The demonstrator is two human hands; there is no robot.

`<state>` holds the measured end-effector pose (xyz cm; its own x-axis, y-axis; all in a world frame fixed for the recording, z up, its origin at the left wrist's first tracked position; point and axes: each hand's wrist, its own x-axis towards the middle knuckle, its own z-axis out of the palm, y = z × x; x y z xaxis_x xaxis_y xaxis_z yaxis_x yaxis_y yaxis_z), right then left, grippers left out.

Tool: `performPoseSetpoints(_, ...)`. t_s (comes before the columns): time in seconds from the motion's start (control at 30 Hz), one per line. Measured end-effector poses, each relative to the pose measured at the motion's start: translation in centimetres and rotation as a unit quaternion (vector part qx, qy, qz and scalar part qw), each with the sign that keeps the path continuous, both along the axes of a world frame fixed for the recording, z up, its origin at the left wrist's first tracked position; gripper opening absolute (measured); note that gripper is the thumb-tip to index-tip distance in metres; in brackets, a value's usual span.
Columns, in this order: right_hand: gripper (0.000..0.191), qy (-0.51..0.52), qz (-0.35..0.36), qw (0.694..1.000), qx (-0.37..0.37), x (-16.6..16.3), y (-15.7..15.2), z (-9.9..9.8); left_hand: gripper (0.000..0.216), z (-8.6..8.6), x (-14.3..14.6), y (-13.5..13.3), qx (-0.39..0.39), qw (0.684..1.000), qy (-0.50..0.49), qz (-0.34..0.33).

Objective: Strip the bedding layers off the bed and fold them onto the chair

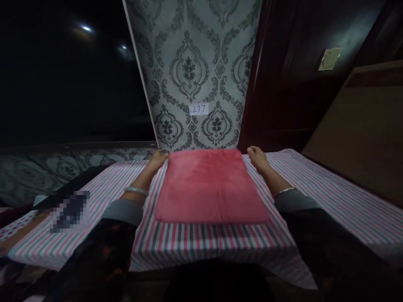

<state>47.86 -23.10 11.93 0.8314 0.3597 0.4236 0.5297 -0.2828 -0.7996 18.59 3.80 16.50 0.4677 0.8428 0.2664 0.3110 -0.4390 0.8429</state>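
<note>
A pink, soft-looking cloth (214, 188) lies spread out as a rough square in front of me, with faint creases near its far edge. At its far left corner, my left hand (159, 158) is closed, fingers pinched against the cloth's edge. My right hand (257, 157) is just beyond the far right corner, a small gap between it and the cloth. Its fingers are curled closed, and nothing shows in them. Beneath the cloth is a striped tablecloth (201, 241) in pink, grey and white, which hangs over the table's near edge.
A patterned wall with a paper label (198, 109) reading 277 rises behind the table. A large dark screen (69, 75) stands at left, a brown board (362, 134) leans at right. Another person's arm (23, 230) rests at the left, near a pixelated patch.
</note>
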Motion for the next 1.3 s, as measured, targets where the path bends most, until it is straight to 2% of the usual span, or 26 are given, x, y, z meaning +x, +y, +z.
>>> performPoseSetpoints(0.07, 0.048, -0.006, 0.023, 0.999, -0.022, -0.9, 0.8, -2.1, 0.059, -2.1, 0.6, -0.3, 0.032, 0.999, 0.022, -0.014)
performPoseSetpoints(0.13, 0.050, -0.026, 0.068, 0.996, -0.060, -2.4, 1.5, -4.2, 0.062, -4.3, 1.2, -1.2, 0.090, 0.990, 0.091, -0.063)
performPoseSetpoints(0.23, 0.056, -0.107, 0.125, 0.968, -0.191, -4.6, 2.3, -7.3, 0.066, -7.5, 1.9, -3.0, 0.190, 0.942, 0.242, -0.132)
performPoseSetpoints(0.33, 0.057, -0.167, 0.114, 0.926, -0.319, -5.6, 2.4, -10.3, 0.067, -10.8, 2.0, -4.2, 0.223, 0.903, 0.342, -0.131)
performPoseSetpoints(0.4, 0.056, -0.181, 0.102, 0.917, -0.340, -5.6, 2.1, -11.8, 0.068, -12.6, 1.8, -4.4, 0.226, 0.895, 0.365, -0.119)
performPoseSetpoints(0.47, 0.056, -0.192, 0.101, 0.919, -0.329, -5.3, 1.7, -12.9, 0.070, -13.8, 1.6, -4.0, 0.228, 0.898, 0.358, -0.117)
performPoseSetpoints(0.57, 0.056, -0.196, 0.104, 0.926, -0.306, -4.8, 1.5, -13.7, 0.070, -14.4, 1.5, -3.2, 0.224, 0.907, 0.332, -0.132)
performPoseSetpoints(0.77, 0.058, -0.184, 0.143, 0.926, -0.297, -3.8, 1.7, -14.1, 0.071, -14.2, 1.1, -2.0, 0.200, 0.909, 0.321, -0.178)
performPoseSetpoints(0.87, 0.061, -0.173, 0.188, 0.925, -0.282, -3.1, 0.2, -14.4, 0.072, -14.3, -0.9, -1.4, 0.195, 0.906, 0.304, -0.222)
performPoseSetpoints(1.0, 0.066, -0.099, 0.216, 0.945, -0.225, -3.3, -4.5, -15.4, 0.075, -14.5, -5.6, -2.1, 0.149, 0.926, 0.244, -0.247)
performPoseSetpoints(1.07, 0.068, -0.053, 0.195, 0.962, -0.183, -4.3, -7.2, -15.9, 0.076, -14.4, -8.1, -3.4, 0.115, 0.946, 0.196, -0.231)
performPoseSetpoints(1.17, 0.069, -0.006, 0.146, 0.981, -0.126, -6.4, -10.1, -16.5, 0.083, -14.3, -10.6, -5.8, 0.026, 0.977, 0.140, -0.160)
performPoseSetpoints(1.23, 0.069, 0.011, 0.119, 0.988, -0.101, -7.6, -10.9, -16.7, 0.090, -14.2, -11.3, -7.2, -0.042, 0.986, 0.119, -0.104)
performPoseSetpoints(1.3, 0.070, 0.023, 0.097, 0.991, -0.092, -8.2, -10.9, -16.7, 0.094, -14.2, -11.4, -8.0, -0.079, 0.988, 0.112, -0.066)
